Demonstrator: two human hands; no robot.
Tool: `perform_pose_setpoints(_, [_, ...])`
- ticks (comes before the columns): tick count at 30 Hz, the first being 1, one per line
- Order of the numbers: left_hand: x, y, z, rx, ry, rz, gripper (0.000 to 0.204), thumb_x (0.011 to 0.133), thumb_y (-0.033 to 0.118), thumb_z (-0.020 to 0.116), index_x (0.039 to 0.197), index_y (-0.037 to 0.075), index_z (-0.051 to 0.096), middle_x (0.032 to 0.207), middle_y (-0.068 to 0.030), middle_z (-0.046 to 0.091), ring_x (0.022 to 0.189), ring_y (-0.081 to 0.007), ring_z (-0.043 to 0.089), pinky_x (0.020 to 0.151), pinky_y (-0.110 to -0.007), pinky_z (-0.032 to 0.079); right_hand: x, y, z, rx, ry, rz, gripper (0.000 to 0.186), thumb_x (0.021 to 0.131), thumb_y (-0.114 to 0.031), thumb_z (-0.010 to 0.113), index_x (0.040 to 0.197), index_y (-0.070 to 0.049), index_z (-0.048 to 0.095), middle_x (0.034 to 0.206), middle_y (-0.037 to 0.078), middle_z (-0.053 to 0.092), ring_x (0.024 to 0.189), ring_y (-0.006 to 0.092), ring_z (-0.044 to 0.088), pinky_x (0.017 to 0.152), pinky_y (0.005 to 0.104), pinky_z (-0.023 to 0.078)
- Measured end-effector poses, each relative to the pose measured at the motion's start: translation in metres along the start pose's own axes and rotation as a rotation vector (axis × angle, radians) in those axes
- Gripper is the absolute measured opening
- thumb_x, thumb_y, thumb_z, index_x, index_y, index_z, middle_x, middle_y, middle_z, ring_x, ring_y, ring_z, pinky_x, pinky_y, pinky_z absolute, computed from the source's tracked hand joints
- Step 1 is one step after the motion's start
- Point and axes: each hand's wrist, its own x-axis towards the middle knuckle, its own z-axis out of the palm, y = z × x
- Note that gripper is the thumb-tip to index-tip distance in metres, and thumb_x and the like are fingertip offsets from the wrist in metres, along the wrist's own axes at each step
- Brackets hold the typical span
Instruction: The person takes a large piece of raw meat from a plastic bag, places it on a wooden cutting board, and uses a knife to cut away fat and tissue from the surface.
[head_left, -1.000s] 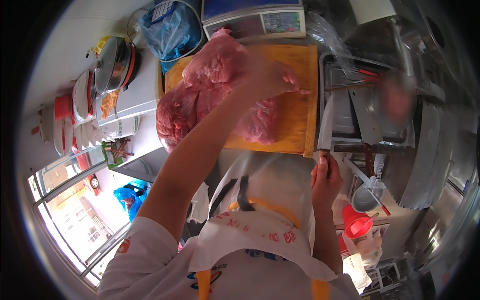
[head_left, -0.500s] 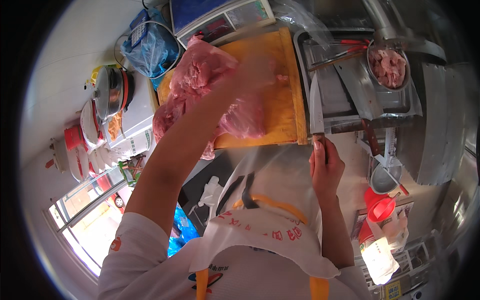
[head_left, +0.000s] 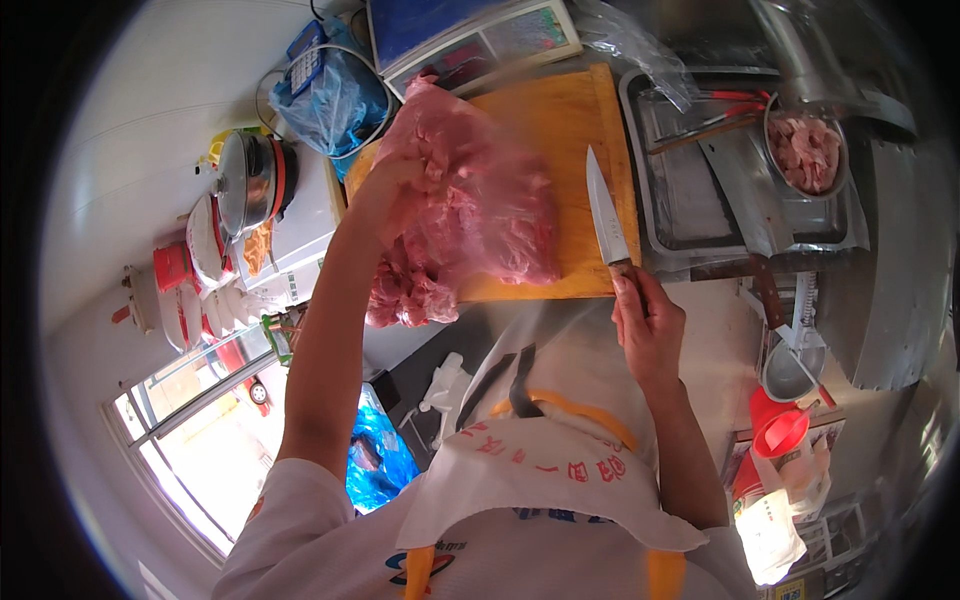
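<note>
A large slab of raw pink meat (head_left: 500,225) covers the left and middle of a yellow cutting board (head_left: 590,110). My left hand (head_left: 400,195) is on the meat's left part, its fingers curled into the flesh; they blend with it in colour and are partly smeared. The slab's upper right side is blurred too. In my right hand (head_left: 648,322) is a knife (head_left: 605,215), held by its dark handle at the board's near right corner. Its pointed blade lies over the board's right edge, tip away from me, apart from the meat.
A metal tray (head_left: 670,215) right of the board bears a cleaver (head_left: 750,195), red-handled tools (head_left: 735,97) and a bowl of meat pieces (head_left: 803,150). A scale (head_left: 480,45) stands behind the board. At left are a blue plastic bag (head_left: 335,105) and a lidded pot (head_left: 245,180).
My left hand has moved left from the board's far right part onto the meat. The knife in my right hand has shifted left, from beside the board to over its right edge.
</note>
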Motion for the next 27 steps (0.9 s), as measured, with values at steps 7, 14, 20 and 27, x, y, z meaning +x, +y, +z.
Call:
perform_pose_setpoints(7, [0.006,-0.040,-0.007,0.611,0.259,0.247,0.022,0.090,0.009,0.070,0.110,0.002,0.074,0.101,-0.0055,0.073,0.094,-0.0201,0.069,0.083,-0.033,0.054,0.015,-0.003,0.029,0.133,0.027,0.095,0.028,0.112,-0.028,0.063,0.117,-0.003,0.074,0.066,-0.003,0.057,0.047,0.0027,0.043,0.043,0.0233,0.033])
perform_pose_setpoints(14, [0.119,-0.039,0.064,1.619,0.064,0.356,0.033,0.083,0.030,0.082,0.093,0.000,0.075,0.095,-0.0207,0.077,0.095,-0.0386,0.075,0.083,-0.048,0.060,0.015,-0.006,0.014,0.138,0.066,0.150,0.026,0.112,-0.027,0.062,0.103,-0.004,0.073,0.063,-0.003,0.054,0.049,0.0037,0.044,0.044,0.0251,0.035])
perform_pose_setpoints(20, [0.153,-0.040,0.096,1.866,-0.116,0.098,0.028,0.082,0.028,0.080,0.087,0.000,0.076,0.085,-0.0196,0.076,0.082,-0.0393,0.076,0.074,-0.049,0.061,0.010,0.009,0.001,0.159,0.084,0.108,0.026,0.113,-0.025,0.060,0.115,-0.002,0.072,0.066,-0.003,0.054,0.048,0.0022,0.041,0.043,0.0224,0.031])
perform_pose_setpoints(27, [0.168,0.017,0.092,1.028,-0.092,-0.261,0.020,0.087,0.018,0.082,0.097,0.000,0.080,0.086,-0.0099,0.076,0.076,-0.0208,0.077,0.072,-0.031,0.064,-0.007,0.003,-0.015,-0.207,0.037,-0.069,0.017,0.109,-0.017,0.064,0.110,-0.001,0.069,0.073,0.006,0.060,0.066,0.0134,0.062,0.061,0.0326,0.051])
